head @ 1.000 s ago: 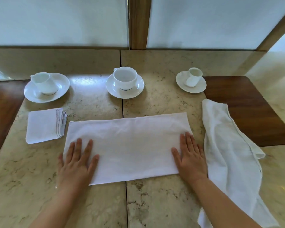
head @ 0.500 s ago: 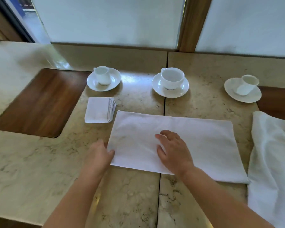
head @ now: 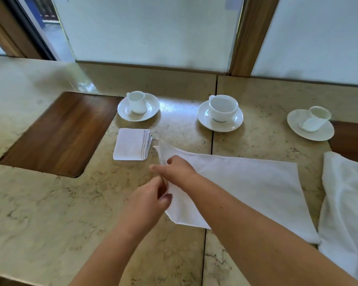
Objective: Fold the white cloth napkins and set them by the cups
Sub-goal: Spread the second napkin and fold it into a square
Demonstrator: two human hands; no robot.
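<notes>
- Both hands meet at the left end of the half-folded napkin: the left hand pinches its near-left edge between thumb and fingers, and the right hand, reaching across from the right, pinches the same edge a little farther away.
- That left end is raised off the marble table, its far-left corner standing up in a point; the rest of the white cloth lies flat and smooth, stretching right toward the table's near edge.
- One folded napkin, a small white square with its layered edges showing on the right side, lies flat just near of the left saucer and just left of the raised corner.
- An unfolded napkin lies rumpled at the right of the table, touching or nearly touching the right edge of the held cloth; I cannot tell which.
- Three white cups stand on white saucers in a row along the far side: the left cup, the wider middle cup on its saucer, and the right cup on its saucer, where it looks tilted. The middle cup looks empty; the inside of the others does not show clearly.
- Dark wooden inlays sit in the marble, one at far left and another at the right edge, behind the rumpled cloth.
- Both forearms are bare and come in from the near edge, the right crossing over the held cloth.
</notes>
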